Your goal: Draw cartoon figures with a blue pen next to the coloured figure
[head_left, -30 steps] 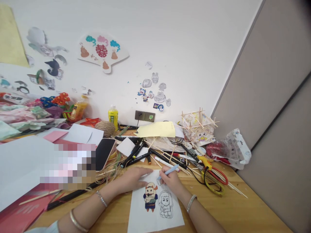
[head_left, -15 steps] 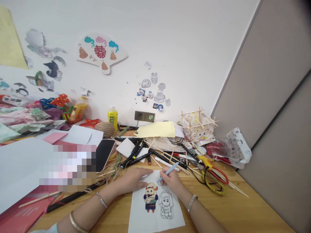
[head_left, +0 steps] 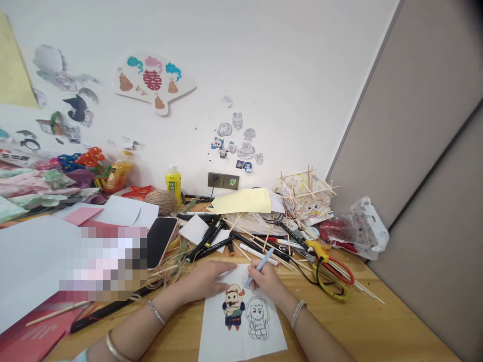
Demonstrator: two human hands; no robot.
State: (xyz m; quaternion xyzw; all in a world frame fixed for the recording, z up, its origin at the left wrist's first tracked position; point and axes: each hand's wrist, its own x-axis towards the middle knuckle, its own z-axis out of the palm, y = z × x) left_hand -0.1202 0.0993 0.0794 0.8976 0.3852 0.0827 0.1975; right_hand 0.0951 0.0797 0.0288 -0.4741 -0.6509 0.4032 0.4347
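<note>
A sheet of white paper (head_left: 219,347) lies on the wooden table in front of me. On it are a coloured cartoon figure (head_left: 233,307) and, to its right, a black outline figure with long hair (head_left: 257,318). My right hand (head_left: 266,279) grips a light blue pen (head_left: 261,266), its tip touching or just over the paper above the two figures. Small faint marks show by the tip. My left hand (head_left: 207,279) rests flat at the sheet's upper left, fingers stretched and thumb apart, holding nothing.
Markers (head_left: 215,234) and thin wooden sticks lie heaped behind the paper. A phone (head_left: 161,242) and twine are at left. Scissors and a yellow-handled tool (head_left: 319,250) sit at right. A yellow-labelled bottle (head_left: 173,185) stands near the wall. Large white sheets (head_left: 33,261) cover the left side.
The pen tip has shifted slightly and the pen stands a little more upright, with small marks showing near it. My left hand stays in place. The view has moved slightly.
</note>
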